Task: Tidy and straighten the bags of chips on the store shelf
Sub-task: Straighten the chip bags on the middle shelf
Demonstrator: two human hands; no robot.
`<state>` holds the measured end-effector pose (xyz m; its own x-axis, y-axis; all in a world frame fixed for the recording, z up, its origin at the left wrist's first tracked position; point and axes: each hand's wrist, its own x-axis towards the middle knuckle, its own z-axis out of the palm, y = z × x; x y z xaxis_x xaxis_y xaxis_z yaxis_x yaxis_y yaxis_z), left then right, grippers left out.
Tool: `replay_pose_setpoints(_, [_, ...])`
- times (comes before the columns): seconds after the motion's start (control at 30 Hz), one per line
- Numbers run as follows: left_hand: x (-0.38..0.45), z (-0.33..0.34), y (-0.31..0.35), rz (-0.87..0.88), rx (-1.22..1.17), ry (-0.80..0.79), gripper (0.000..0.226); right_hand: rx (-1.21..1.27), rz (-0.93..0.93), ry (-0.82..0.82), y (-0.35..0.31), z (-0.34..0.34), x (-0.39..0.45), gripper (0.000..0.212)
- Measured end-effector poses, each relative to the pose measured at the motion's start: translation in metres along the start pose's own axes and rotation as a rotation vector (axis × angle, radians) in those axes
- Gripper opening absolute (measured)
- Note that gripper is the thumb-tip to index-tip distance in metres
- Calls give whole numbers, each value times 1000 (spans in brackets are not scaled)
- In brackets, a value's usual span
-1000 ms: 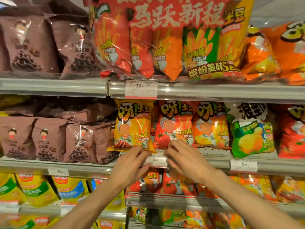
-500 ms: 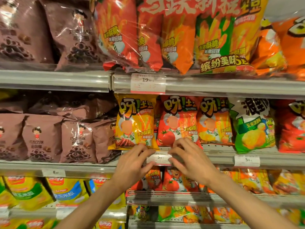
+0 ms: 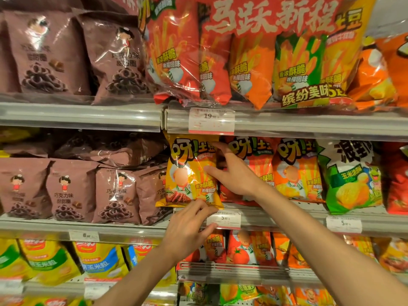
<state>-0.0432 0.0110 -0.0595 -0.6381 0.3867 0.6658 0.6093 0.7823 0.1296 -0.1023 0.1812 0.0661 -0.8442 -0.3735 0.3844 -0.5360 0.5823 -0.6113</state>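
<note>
We stand before a store shelving unit whose grey metal shelves carry snack bags in tiers, with clear price rails along their front edges; one price tag reads 19 and a lower price tag reads 5. Brown bags of chocolate rings fill the left of the middle tier, a large red multipack hangs over the top tier, and a green and white bag stands to the right. On the middle tier the yellow chip bag stands upright at the left end of a row of like bags, beside a red chip bag and an orange chip bag. Our right hand grips the yellow bag's right edge, thumb pressed on its front and fingers reaching behind, between it and the red bag. Our left hand is just below, its fingertips touching the bag's lower right corner with the fingers loosely bent; whether they pinch the seam we cannot tell. Lower tiers hold more yellow and orange bags.
</note>
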Motion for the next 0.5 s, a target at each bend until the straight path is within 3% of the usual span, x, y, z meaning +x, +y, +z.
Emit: replay_pose_setpoints(0.5, [2, -3, 2, -84, -60, -67, 32, 100, 63, 114, 5, 16, 15, 74])
